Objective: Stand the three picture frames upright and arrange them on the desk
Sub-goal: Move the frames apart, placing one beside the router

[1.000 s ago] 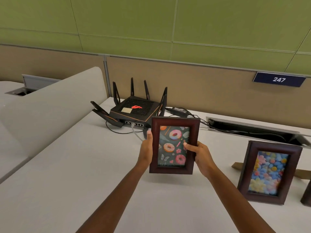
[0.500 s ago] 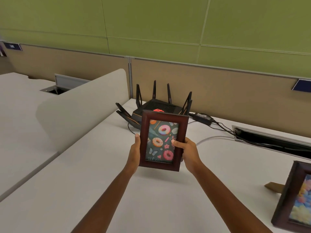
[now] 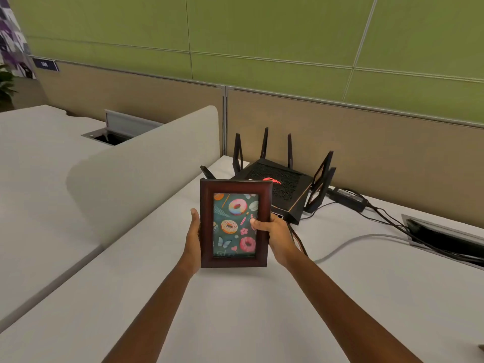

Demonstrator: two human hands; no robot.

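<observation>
A dark wooden picture frame (image 3: pixel 234 260) with a doughnut picture stands upright facing me, near the middle of the white desk (image 3: pixel 235 310). My left hand (image 3: pixel 193 237) grips its left edge. On the other side, my right hand (image 3: pixel 275 234) holds the right edge, thumb resting on the glass. Its bottom edge is at or just above the desk surface; I cannot tell whether it touches. The other two frames are out of view.
A black router (image 3: pixel 277 184) with upright antennas sits just behind the frame, with cables (image 3: pixel 366 237) and a power brick (image 3: pixel 345 197) trailing right to a cable slot (image 3: pixel 445 237). A curved white divider (image 3: pixel 136 163) borders the desk on the left. A partition wall runs behind.
The view has swung left, so the flower frame on the right has left the picture. Both hands have carried the doughnut frame left and turned it squarer toward me.
</observation>
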